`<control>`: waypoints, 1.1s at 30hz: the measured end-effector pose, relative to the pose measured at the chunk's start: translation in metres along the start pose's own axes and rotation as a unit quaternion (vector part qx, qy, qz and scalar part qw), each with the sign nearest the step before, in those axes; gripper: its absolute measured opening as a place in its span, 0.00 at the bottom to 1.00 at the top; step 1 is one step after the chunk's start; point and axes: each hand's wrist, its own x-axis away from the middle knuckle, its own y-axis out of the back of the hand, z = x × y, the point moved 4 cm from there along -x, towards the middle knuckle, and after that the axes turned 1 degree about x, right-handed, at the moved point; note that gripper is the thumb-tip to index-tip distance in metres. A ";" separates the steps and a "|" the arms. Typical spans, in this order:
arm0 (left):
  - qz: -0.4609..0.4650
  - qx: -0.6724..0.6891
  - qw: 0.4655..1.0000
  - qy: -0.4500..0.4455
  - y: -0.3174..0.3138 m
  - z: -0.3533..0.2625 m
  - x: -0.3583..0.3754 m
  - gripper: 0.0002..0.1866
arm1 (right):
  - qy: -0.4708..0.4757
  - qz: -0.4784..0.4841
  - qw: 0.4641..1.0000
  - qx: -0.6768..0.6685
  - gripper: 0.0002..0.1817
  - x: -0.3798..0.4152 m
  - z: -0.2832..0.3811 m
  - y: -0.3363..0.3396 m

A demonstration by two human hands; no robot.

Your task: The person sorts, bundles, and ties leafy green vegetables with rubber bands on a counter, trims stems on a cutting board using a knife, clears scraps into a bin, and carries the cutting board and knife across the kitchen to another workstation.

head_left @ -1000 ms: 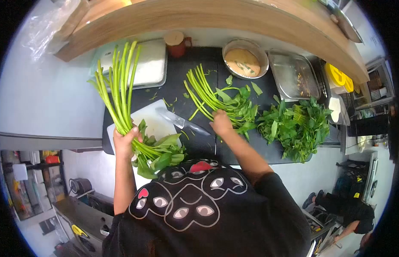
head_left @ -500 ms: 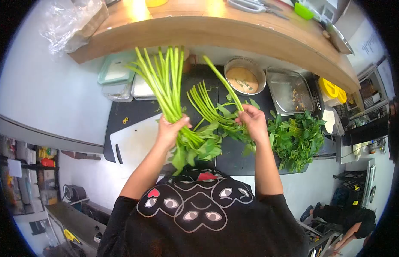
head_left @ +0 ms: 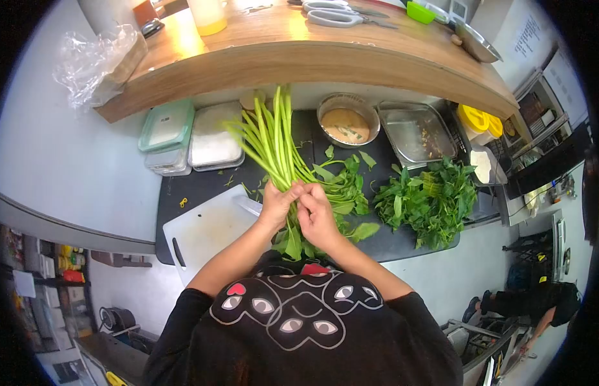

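My left hand [head_left: 278, 203] is closed around a thick bunch of leafy greens [head_left: 279, 148], its long pale-green stalks pointing away from me and its leaves hanging below. My right hand [head_left: 317, 217] is closed and presses against the bunch beside the left; the stalk in its fingers is mostly hidden. Loose leafy greens [head_left: 348, 186] lie on the black table just beyond my right hand. Farther right sits a big pile of leaves [head_left: 431, 202]. Left of my hands is a white cutting board [head_left: 206, 225].
A round metal pan [head_left: 349, 122] and a rectangular metal tray [head_left: 415, 132] stand at the back. Lidded containers [head_left: 165, 128] are stacked at back left. A wooden shelf [head_left: 299, 61] with scissors [head_left: 338, 18] overhangs the table. Another person [head_left: 537, 305] is at lower right.
My right hand has moved left with its single stalk to meet the bunch in my left hand. The view has shifted, showing more of the shelf.
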 end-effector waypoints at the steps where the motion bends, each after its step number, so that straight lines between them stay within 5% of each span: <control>1: 0.002 0.000 1.000 0.007 -0.001 -0.001 0.001 0.22 | -0.003 0.007 1.000 -0.018 0.16 0.001 -0.002 -0.002; 5: -0.067 -0.028 0.997 0.007 0.002 -0.012 0.007 0.17 | -0.191 0.013 0.962 -0.192 0.19 0.012 -0.029 -0.016; 9: -0.146 -0.111 0.983 -0.007 0.028 -0.020 0.015 0.14 | -0.167 0.123 0.932 -0.299 0.25 0.021 -0.007 -0.024; 13: -0.182 -0.106 0.977 -0.007 0.043 -0.033 0.029 0.11 | -0.033 0.297 0.941 -0.156 0.25 0.028 -0.012 -0.018; 17: -0.214 -0.118 0.968 -0.056 0.053 -0.040 0.041 0.11 | -0.299 0.378 0.814 -0.324 0.15 0.032 -0.055 -0.022; 19: -0.222 -0.137 0.964 -0.055 0.060 -0.046 0.046 0.13 | -0.309 0.268 0.876 -0.256 0.10 0.013 -0.096 -0.014; 22: -0.227 -0.162 0.959 -0.061 0.069 -0.061 0.060 0.16 | -0.206 0.152 0.965 0.052 0.12 -0.009 -0.170 -0.004; 25: -0.257 -0.174 0.947 -0.077 0.070 -0.075 0.071 0.17 | -0.073 0.191 0.952 0.226 0.16 -0.010 -0.191 -0.013; 29: -0.258 -0.173 0.948 -0.070 0.076 -0.086 0.079 0.22 | -0.073 0.168 0.889 0.421 0.17 0.010 -0.194 -0.020; 33: -0.238 -0.176 0.953 -0.059 0.082 -0.084 0.082 0.24 | -0.060 0.179 0.886 0.423 0.14 0.016 -0.221 -0.020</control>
